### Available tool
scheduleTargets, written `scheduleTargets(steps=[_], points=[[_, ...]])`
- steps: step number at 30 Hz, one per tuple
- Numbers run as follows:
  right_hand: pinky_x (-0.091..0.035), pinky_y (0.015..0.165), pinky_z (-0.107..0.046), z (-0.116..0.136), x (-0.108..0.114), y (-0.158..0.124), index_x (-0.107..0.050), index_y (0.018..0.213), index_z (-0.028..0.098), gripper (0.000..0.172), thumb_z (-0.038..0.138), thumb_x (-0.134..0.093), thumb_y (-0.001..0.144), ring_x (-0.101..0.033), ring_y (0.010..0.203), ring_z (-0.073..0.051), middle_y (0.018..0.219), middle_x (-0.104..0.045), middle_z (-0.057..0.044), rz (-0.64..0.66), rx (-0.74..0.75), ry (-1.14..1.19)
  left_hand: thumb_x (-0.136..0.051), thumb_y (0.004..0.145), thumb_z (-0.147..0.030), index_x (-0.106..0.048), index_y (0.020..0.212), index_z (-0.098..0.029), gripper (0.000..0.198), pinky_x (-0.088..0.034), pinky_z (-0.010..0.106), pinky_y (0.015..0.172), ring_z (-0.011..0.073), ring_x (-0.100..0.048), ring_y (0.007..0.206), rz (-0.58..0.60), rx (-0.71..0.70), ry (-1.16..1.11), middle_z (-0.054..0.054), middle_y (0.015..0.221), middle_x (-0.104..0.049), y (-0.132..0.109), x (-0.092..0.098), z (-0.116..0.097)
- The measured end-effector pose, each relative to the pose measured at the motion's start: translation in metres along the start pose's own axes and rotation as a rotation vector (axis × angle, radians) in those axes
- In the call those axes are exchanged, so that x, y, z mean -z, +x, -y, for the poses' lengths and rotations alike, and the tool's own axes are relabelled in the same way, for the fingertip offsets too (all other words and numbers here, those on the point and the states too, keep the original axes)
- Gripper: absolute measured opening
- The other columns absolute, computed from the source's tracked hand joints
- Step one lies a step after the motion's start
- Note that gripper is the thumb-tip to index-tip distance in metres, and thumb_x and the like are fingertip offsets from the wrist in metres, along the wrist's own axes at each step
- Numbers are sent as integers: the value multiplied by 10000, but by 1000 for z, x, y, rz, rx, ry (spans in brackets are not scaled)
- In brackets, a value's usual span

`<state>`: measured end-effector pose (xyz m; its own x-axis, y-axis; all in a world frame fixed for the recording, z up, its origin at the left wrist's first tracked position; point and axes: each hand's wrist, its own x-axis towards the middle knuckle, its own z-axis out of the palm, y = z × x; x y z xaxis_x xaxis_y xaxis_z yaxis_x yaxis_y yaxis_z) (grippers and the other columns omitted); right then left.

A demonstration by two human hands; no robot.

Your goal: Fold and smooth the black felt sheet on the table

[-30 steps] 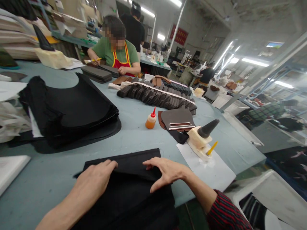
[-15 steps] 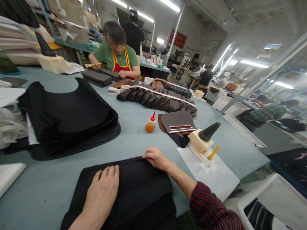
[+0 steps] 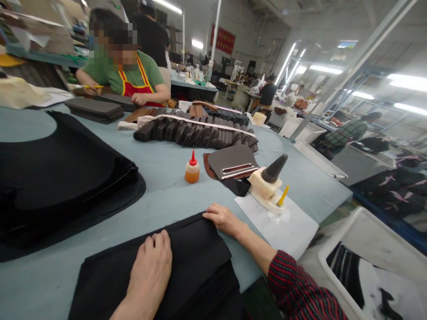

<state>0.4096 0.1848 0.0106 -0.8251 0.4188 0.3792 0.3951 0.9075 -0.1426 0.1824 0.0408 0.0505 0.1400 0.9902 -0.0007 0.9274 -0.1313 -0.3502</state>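
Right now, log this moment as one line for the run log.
left hand: flat on black fabric | right hand: pressing its far corner | nearby: glue bottle, white paper | surface: blue table

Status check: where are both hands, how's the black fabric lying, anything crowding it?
Left hand flat on black fabric, open. Right hand pressing its far corner, fingers down. Fabric flat on table, hanging over near edge. White paper and glue bottle nearby, apart.
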Motion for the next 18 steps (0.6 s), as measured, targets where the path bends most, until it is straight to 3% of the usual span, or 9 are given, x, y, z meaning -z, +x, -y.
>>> scheduleTargets(steps=[3,7,11,18], points=[[-505,747,-291,1,5,1,-637,1061,133,252,124,-403,969,-532,859,-170,913,-629,-78,41,39,-89,-262,843,4,-490,1363,-174,595,-478,373,720,235,-602,786,37,-4,-30,137,900,-630,10,9,-9],[-487,708,-303,5,10,4,-628,1041,116,258,152,-379,987,-509,806,-174,874,-613,-73,112,106,-192,-249,847,0,-584,1249,-93,531,-480,370,742,249,-619,849,21,-7,-15,183,954,-624,29,24,-32],[-471,674,-317,7,9,2,-609,1051,107,239,170,-386,989,-501,804,-181,876,-604,-78,140,129,-254,-233,856,-3,-405,1403,-319,655,-474,323,615,248,-651,759,119,32,-27,137,901,-636,39,31,-46],[-452,679,-317,5,5,-6,-607,963,119,207,123,-401,974,-493,842,-190,889,-596,-85,147,98,-280,-293,843,-6,-553,1263,-98,502,-490,343,673,232,-624,788,37,5,-68,150,896,-623,24,22,-24]])
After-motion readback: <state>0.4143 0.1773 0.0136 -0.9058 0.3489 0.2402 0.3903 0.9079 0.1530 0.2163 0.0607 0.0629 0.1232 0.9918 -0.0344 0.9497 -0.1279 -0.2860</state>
